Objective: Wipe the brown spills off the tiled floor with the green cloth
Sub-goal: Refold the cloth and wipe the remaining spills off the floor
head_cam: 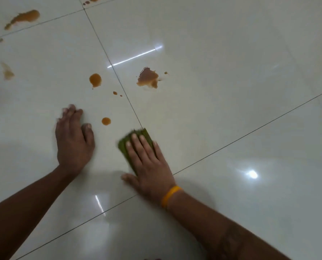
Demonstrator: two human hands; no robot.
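your right hand [148, 164] lies flat on the green cloth [135, 145], with bare tiled floor [231, 91] open to its right and ahead-right — nothing stands there. just ahead-left of its fingertips sits a small round brown drop [106, 121], and between that drop and your left hand [73, 139] only a narrow strip of tile is free. the left hand is pressed flat on the floor, blocking any sweep straight leftward. further ahead lie a round spill [95, 80], two tiny specks [117, 93] and a larger puddle [148, 78] — all flat, so a hand passes over them. beyond the left hand, a faint smear [7, 71] and a long spill [23, 18] lie well apart.
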